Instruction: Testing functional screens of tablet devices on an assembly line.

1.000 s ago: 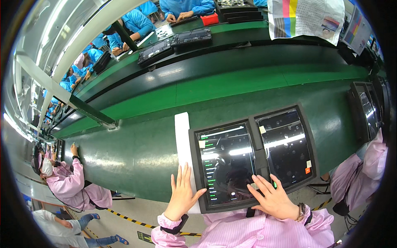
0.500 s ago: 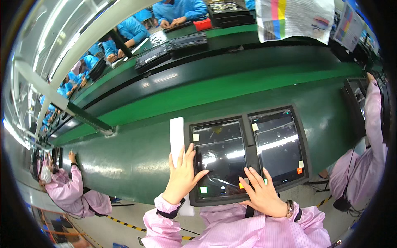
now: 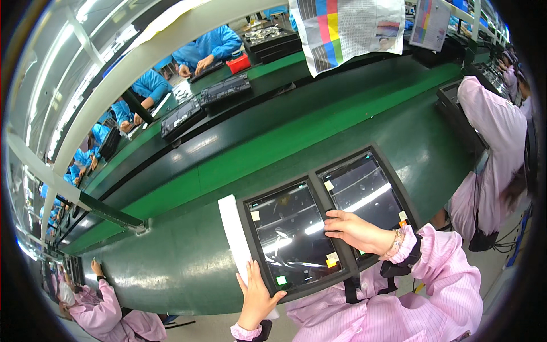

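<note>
A black foam tray (image 3: 246, 219) lies before me on the green bench, with two recesses. One dark glossy display panel (image 3: 285, 228) rests in its left recess and another display panel (image 3: 364, 185) in the right one. Small pale, orange and green stickers dot both panels. My left hand (image 3: 256, 299) is open at the tray's near left corner, fingers lying along a white foam strip (image 3: 231, 225) and thumb against the tray edge. Over the divider between the panels reaches my right hand (image 3: 362, 232), fingers stretched out; whether its fingertips touch is unclear. Its forearm hides part of the right panel.
The green workbench (image 3: 171, 268) curves away on both sides. Across it runs a dark conveyor belt (image 3: 222, 137). A metal post (image 3: 114, 214) stands to the left, printed sheets (image 3: 353, 34) hang at the top. Co-workers in pink sit left and right (image 3: 496, 131); others in blue work beyond.
My left hand has slid down off the left panel to the tray's near corner. My right hand has moved up and turned sideways over the divider. The whole view has tilted.
</note>
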`<state>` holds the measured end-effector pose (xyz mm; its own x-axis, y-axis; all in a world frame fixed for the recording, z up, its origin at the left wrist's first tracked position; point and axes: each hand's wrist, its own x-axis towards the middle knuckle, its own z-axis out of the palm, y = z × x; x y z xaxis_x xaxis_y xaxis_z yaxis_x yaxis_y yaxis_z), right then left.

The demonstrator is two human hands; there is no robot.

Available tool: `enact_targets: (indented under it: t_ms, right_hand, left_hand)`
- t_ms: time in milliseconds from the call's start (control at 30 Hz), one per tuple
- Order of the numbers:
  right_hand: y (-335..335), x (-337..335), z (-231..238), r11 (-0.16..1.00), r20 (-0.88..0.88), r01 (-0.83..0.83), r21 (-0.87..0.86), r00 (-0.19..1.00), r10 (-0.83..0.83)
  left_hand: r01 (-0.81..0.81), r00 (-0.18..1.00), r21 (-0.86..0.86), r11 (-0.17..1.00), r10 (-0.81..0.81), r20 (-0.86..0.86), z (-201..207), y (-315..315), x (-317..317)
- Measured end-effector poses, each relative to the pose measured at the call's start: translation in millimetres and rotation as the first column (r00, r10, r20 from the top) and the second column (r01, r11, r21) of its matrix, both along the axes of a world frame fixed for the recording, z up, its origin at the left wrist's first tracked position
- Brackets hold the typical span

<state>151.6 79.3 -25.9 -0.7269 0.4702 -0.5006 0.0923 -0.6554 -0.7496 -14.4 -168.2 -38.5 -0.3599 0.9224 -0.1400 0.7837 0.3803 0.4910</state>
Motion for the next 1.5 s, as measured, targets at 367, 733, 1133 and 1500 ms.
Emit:
enact_targets:
  t_ms: [367, 733, 1133, 1500]
  right_hand:
    - [-20, -28, -4, 0.957, 0.052, -0.099, 0.272, 0.995, 0.088]
    - [4, 35, 89, 0.946, -0.353, 0.094, 0.311, 0.935, 0.023]
    - [49, 69, 177, 0.348, -0.552, 0.563, 0.749, 0.822, -0.140]
    - [65, 84, 151, 0.288, -0.678, 0.736, 0.613, 0.677, -0.287]
  left_hand:
    - [0.028, 0.970, 0.093, 0.995, -0.050, 0.240, -27, -10, -17]
    - [-0.339, -0.219, 0.133, 0.931, -0.216, 0.952, 86, 38, 41]
    - [-0.333, -0.477, 0.353, 0.874, -0.479, 0.736, 67, 105, 69]
    - [-0.322, -0.591, 0.281, 0.904, -0.423, 0.686, 41, 129, 76]
